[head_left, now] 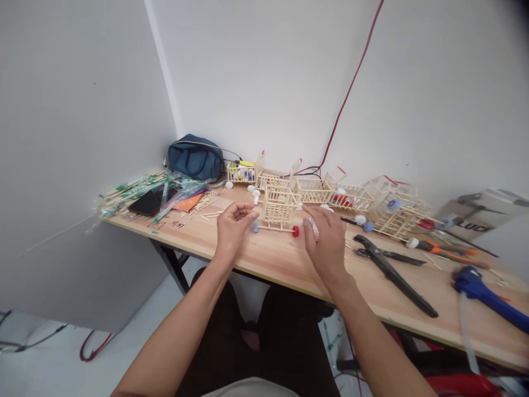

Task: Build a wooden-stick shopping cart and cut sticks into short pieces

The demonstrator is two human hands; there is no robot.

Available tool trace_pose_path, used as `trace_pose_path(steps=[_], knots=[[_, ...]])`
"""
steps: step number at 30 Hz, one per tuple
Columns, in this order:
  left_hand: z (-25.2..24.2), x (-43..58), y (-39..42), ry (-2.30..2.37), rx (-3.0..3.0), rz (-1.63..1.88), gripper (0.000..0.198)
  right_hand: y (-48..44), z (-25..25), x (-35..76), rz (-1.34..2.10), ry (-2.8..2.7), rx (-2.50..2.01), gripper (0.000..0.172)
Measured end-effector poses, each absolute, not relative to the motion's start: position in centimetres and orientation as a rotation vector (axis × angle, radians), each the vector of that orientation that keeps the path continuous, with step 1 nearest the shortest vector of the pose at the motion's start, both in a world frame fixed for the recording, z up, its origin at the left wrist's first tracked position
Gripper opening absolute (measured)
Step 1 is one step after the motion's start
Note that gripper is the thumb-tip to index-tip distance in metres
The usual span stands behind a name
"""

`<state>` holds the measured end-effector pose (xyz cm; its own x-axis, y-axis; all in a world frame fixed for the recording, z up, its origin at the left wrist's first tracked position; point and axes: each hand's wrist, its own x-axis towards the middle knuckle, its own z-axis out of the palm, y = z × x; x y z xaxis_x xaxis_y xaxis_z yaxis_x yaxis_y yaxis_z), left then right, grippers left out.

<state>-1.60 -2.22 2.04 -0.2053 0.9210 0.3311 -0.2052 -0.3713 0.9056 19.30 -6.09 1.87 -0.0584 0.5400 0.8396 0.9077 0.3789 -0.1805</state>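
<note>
A small cart made of thin wooden sticks (pixel 281 211) stands on the table between my two hands. At its near end a stick axle carries a blue bottle cap (pixel 255 226) on the left and a red bottle cap (pixel 296 231) on the right. My left hand (pixel 235 227) is just left of the cart, thumb and fingertips drawn together; whatever may be between them is hidden. To the cart's right, my right hand (pixel 326 236) has curled fingers with the thumb apart from the index finger. A pale blue patch shows behind that thumb, and I cannot tell whether it is touched.
Several other stick carts (pixel 313 191) line the wall. A blue pouch (pixel 195 157), a phone (pixel 149 202) and packs of sticks (pixel 130 188) lie left. At right are black-handled pliers (pixel 390 270), an orange-handled tool (pixel 448 252) and a blue glue gun (pixel 490 298).
</note>
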Motion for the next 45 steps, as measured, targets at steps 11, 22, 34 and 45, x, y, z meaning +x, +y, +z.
trace_pose_path(steps=[11, 22, 34, 45], knots=[[1.1, -4.2, -2.4, 0.85, 0.974, 1.739, 0.03, -8.4, -1.3, 21.9, -0.371, -1.684, -1.351, 0.029], [1.1, -12.0, -0.3, 0.853, 0.893, 1.995, 0.03, -8.1, -1.7, 22.1, -0.185, -1.641, -1.39, 0.032], [0.4, -12.1, 2.3, 1.071, 1.204, 1.859, 0.025, -8.2, -1.6, 22.1, -0.116, -1.604, -1.465, 0.037], [0.5, -11.7, 2.3, 1.382, 2.44, 1.327, 0.016, -8.6, -1.6, 21.9, -0.119, -1.539, -1.481, 0.037]])
